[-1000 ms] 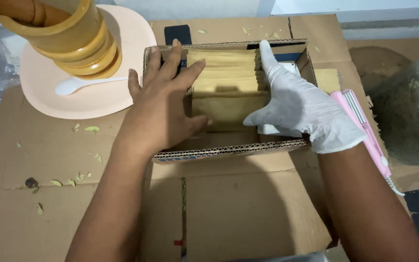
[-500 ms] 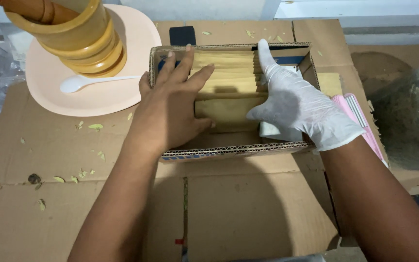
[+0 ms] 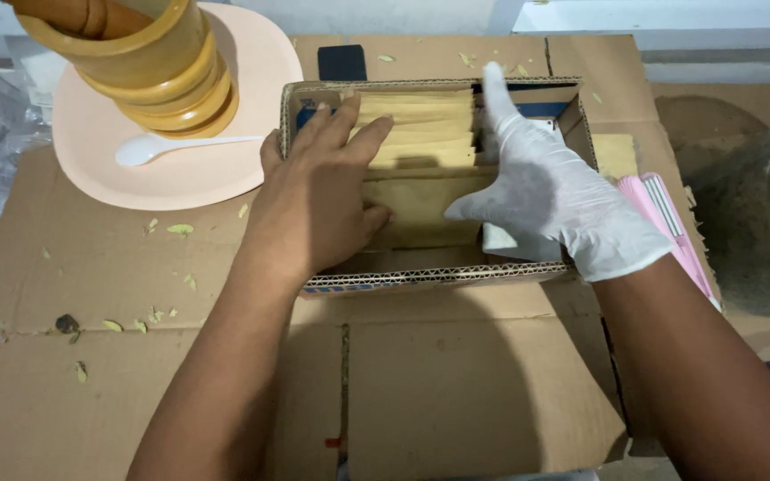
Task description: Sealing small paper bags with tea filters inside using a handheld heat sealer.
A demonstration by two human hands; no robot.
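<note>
Hands are spread flat inside the shallow brown corrugated cardboard box (image 3: 438, 276) on flattened cardboard, bare left hand (image 3: 314, 200) and white-gloved right hand (image 3: 545, 191) pressing tan paper packets (image 3: 421, 134); uneven pressure could crumple packets.

A pale peach plate (image 3: 171, 183) at the upper left carries a yellow wooden mortar (image 3: 149, 67) and a white plastic spoon (image 3: 180, 147), all on flattened brown cardboard sheets (image 3: 456, 392) strewn with small green leaf bits (image 3: 180, 229), while a pink comb-like tool (image 3: 666, 218) lies at the right edge.
</note>
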